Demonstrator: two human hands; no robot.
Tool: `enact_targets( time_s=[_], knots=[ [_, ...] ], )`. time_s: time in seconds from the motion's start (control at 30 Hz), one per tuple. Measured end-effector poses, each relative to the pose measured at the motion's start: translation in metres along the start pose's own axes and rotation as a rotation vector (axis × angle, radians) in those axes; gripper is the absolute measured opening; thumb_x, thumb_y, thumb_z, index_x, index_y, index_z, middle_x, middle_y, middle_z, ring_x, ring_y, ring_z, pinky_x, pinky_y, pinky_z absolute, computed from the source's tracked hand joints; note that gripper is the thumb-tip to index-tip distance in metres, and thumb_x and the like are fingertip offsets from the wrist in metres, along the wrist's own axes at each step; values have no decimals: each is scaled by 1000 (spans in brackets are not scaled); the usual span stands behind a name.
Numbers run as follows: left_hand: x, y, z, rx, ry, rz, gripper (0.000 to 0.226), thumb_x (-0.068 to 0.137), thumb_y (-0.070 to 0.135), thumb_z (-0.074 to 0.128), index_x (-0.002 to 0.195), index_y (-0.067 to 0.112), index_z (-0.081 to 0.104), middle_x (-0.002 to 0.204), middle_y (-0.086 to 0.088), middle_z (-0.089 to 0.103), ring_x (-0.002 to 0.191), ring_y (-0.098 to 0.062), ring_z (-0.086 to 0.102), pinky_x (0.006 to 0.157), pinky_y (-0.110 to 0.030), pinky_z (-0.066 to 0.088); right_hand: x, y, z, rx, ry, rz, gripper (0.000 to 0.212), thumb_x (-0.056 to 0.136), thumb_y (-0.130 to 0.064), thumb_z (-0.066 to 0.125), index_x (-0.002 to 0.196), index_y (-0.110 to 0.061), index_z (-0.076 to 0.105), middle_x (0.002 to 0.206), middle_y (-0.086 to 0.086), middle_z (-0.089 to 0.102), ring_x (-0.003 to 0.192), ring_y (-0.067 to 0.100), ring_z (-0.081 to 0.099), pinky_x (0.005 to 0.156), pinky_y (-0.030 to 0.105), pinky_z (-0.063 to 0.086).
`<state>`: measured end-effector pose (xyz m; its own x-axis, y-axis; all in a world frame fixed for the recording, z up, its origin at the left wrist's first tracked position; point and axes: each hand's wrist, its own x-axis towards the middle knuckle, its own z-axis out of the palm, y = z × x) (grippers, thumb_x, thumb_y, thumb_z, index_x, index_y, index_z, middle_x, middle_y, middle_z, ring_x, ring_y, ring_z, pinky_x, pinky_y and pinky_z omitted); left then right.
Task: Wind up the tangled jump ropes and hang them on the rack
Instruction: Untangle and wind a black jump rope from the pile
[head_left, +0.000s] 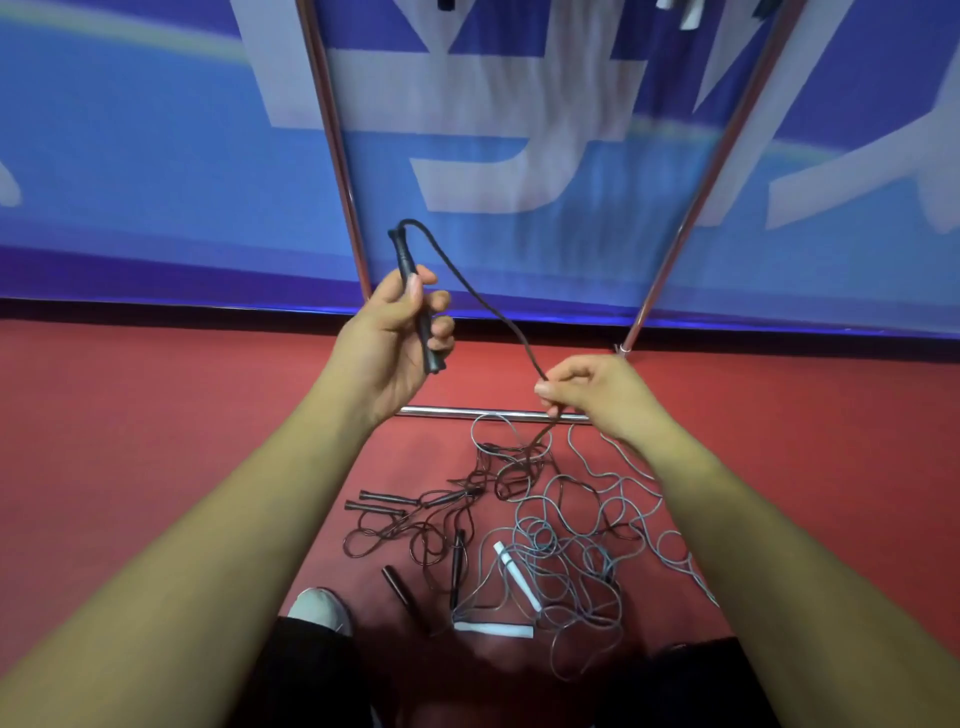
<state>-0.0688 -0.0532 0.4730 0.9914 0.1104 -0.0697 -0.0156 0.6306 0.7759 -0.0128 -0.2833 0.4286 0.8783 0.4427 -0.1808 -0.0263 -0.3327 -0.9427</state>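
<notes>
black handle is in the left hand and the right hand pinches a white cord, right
Not quite. The head view shows the cord pinched by the right hand is black, not white. The left hand does hold the black handle.

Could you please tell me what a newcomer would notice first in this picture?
The two raised hands at centre stand out: the left hand grips a black handle upright, while the right hand pinches its black cord lower down. Below them, a tangle of jump ropes, dark and grey, with white handles, sprawls on the red floor, in front of the rack's chrome poles and a blue banner.
</notes>
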Motion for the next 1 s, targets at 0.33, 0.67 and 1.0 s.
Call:
enact_targets(
  time_s=[0.33, 0.67, 1.0],
  knots=[
    [-1, -9, 3, 928, -192, -217, 9, 99, 11, 59, 104, 3, 60, 77, 4, 70, 50, -9, 43, 49, -22, 34, 0, -53, 4, 41, -156, -129, 8, 81, -12, 78, 74, -12, 75, 55, -1, 62, 55, 10, 53, 58, 19, 45],
    [9, 11, 6, 217, -69, -240, 23, 94, 11, 52, 73, 15, 43, 62, 3, 39, 44, -3, 27, 42, -15, 15, 16, 3, -15, -382, -338, 50, 10, 83, -25, 79, 79, -18, 73, 70, -8, 68, 66, 7, 57, 73, 27, 44],
    [15, 9, -30, 933, 469, -47, 7, 94, 11, 63, 93, 15, 68, 70, -6, 65, 60, -21, 54, 57, -29, 38, 10, -17, -25, -32, -50, 40, 11, 78, -1, 79, 83, 7, 72, 69, 15, 73, 57, 17, 66, 63, 23, 56]
  ],
)
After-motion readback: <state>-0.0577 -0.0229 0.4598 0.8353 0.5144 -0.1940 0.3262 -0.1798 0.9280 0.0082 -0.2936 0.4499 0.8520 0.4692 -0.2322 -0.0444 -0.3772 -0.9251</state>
